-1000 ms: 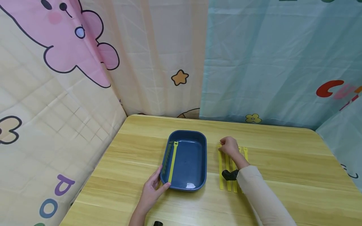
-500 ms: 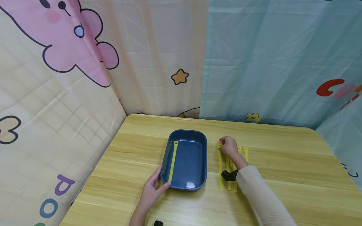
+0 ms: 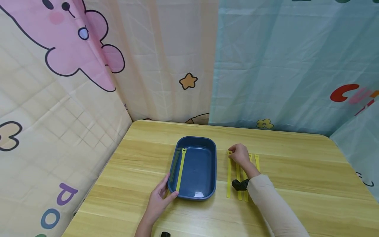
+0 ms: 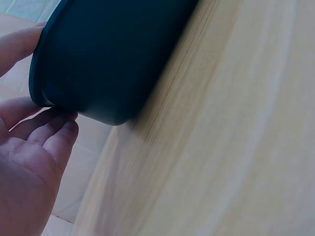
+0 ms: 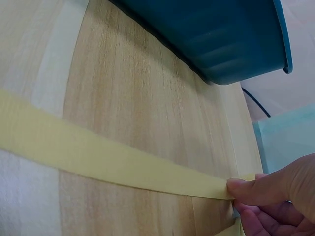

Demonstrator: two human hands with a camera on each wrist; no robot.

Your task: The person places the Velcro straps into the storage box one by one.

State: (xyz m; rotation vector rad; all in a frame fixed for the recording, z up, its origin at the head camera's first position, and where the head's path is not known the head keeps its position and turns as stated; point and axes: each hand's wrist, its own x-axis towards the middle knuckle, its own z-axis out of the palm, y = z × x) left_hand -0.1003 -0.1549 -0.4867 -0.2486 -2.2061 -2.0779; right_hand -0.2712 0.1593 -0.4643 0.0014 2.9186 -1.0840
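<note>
A dark blue plastic tray (image 3: 214,171) stands left of the table's middle, with a slim yellow hook-and-loop cable tie (image 3: 182,168) lying lengthwise inside. My left hand (image 3: 157,201) grips its near left corner, thumb at the rim and fingers against the outer wall. To the right, my right hand (image 3: 240,154) pinches the slotted far end of another yellow cable tie (image 5: 113,160) between thumb and fingers. In the right wrist view this strap runs long and slightly bowed over the wood. Several more yellow ties (image 3: 238,179) lie side by side under the right hand and wrist, partly hidden.
The wooden table (image 3: 302,171) has a rounded far edge against a printed curtain (image 3: 165,65). A black wrist device (image 3: 240,185) sits over the ties at my right wrist. Another black piece (image 3: 165,234) shows at the bottom edge by my left wrist.
My right hand has shifted slightly left, and the pinched cable tie has moved left with it, away from the other ties. The left hand and tray have stayed in place.
</note>
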